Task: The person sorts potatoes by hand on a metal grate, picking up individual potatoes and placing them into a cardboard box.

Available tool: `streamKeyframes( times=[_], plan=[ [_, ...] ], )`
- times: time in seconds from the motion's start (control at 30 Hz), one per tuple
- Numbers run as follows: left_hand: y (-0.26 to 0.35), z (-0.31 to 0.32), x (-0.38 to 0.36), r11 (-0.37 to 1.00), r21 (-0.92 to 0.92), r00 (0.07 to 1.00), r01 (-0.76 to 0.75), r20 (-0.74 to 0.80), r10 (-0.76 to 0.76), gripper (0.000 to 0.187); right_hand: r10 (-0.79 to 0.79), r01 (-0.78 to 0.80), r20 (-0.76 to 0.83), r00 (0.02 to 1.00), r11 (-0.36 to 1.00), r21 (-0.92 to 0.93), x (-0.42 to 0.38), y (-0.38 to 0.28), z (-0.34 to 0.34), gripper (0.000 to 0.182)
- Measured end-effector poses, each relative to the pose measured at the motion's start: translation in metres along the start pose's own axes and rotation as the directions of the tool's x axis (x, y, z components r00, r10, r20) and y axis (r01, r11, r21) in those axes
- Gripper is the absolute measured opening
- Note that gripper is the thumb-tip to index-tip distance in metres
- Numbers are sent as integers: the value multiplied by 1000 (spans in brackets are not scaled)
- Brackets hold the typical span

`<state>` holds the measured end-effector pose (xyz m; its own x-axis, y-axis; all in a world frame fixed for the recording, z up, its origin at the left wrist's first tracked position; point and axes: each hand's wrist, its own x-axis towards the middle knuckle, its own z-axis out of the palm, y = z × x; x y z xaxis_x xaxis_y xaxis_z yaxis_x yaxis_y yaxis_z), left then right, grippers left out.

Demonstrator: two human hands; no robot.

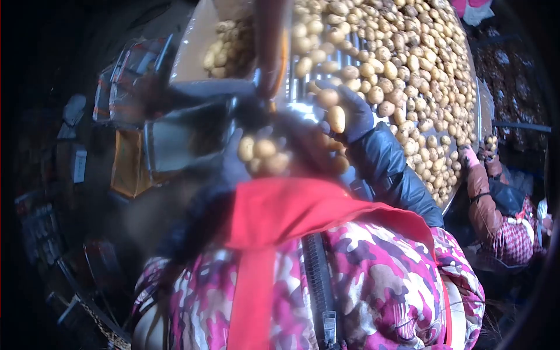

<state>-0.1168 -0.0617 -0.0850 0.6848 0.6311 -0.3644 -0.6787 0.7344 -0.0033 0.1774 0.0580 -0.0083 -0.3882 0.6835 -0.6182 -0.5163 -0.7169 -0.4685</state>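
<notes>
My right hand (357, 116), in a dark glove and dark sleeve, is closed around several potatoes (335, 119) near the lower left edge of the potato-covered surface. In front of my chest, my left hand (233, 154), gloved and blurred, cups several potatoes (265, 149) just above a red cloth (280, 210). A few more potatoes (338, 163) are in shadow between the two hands. Loose potatoes (420, 76) cover the slatted surface (303, 96) at the upper right.
A light-walled container (192, 52) with potatoes stands at the upper left, beside a brown upright post (272, 46). Crates (129, 163) are at the left. At the right edge a co-worker (496, 216) reaches toward the potatoes.
</notes>
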Motion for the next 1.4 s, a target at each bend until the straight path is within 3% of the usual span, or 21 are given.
streamKeyframes(
  times=[0.03, 0.1, 0.17, 0.2, 0.3, 0.4, 0.47, 0.5, 0.57, 0.6, 0.63, 0.7, 0.73, 0.77, 0.8, 0.83, 0.9, 1.0, 1.23, 1.33, 1.4],
  plan=[
    [2, 6, -8, 959, -284, 1000, 1, 2, 0, 66, 53, -53, 24, 998, 998, 14, 8, 8, -17, 51],
    [-16, -27, -4, 961, 239, 977, -142, -122, 175, 70, 191, -205, 148, 970, 975, 87, 17, 23, -20, 44],
    [-3, -5, -38, 930, -354, 992, -102, 32, 121, 71, 67, -66, 25, 997, 998, -12, 19, 61, 14, 39],
    [-4, -5, -51, 931, -327, 983, -162, 33, 182, 72, -13, 9, -76, 997, 999, -54, 18, 83, 36, 38],
    [-23, 1, -96, 903, -253, 935, -348, -28, 353, 70, 368, -333, 136, 920, 916, -225, 22, 97, 35, 40],
    [-24, -13, -127, 874, -69, 853, -480, 195, 484, 68, 656, -599, 170, 735, 746, -291, 66, 129, 27, 42],
    [-53, -51, -158, 789, -176, 805, -589, -44, 592, 70, 673, -572, 191, 714, 719, -395, 88, 143, 73, 42],
    [-56, -91, -166, 730, -66, 721, -680, 122, 683, 71, 653, -521, 209, 728, 724, -452, 97, 153, 100, 42],
    [-58, -103, -167, 224, 582, 470, -782, 313, 826, 57, 596, -390, 253, 762, 735, -555, 113, 169, 159, 43],
    [-50, -67, -170, -269, 877, 342, -398, 414, 844, 42, 565, -331, 272, 779, 738, -588, 124, 175, 185, 43],
    [-42, -28, -173, -609, 770, 298, 191, 546, 783, 28, 540, -283, 288, 791, 741, -609, 133, 181, 209, 43],
    [-49, -10, -176, -561, 753, 199, 343, 526, 827, 22, 500, -227, 292, 815, 740, -633, 144, 189, 236, 43],
    [-46, -12, -179, -301, 944, 133, -132, 318, 939, 32, 484, -210, 289, 826, 740, -639, 145, 191, 238, 43],
    [-41, -13, -175, 41, 814, 186, -579, 83, 979, 43, 469, -193, 290, 834, 741, -643, 146, 188, 235, 43],
    [-34, -15, -168, 360, 403, 349, -842, -104, 932, 54, 447, -171, 286, 848, 740, -650, 142, 186, 225, 43],
    [-26, -11, -156, 549, -153, 570, -822, -177, 803, 65, 423, -135, 299, 855, 738, -661, 133, 184, 205, 43],
    [-12, 12, -129, 555, -31, 536, -831, -309, 785, 66, 339, 1, 432, 836, 785, -619, 110, 178, 154, 46],
    [7, 34, -90, 611, 154, 543, -777, -327, 773, 69, 469, -364, 332, 818, 870, -332, 79, 166, 114, 58],
    [6, 38, 26, 471, 567, 537, -675, -60, 841, 59, 148, -174, 399, 905, 984, 30, 53, 115, 70, 50],
    [-7, 51, 44, 558, 547, 622, -624, -85, 778, 58, -66, -119, 604, 794, 958, 261, 43, 106, 55, 47],
    [-10, 67, 54, 580, 584, 731, -569, 36, 681, 57, -115, -62, 464, 878, 935, 349, 25, 103, 43, 48]
  ],
)
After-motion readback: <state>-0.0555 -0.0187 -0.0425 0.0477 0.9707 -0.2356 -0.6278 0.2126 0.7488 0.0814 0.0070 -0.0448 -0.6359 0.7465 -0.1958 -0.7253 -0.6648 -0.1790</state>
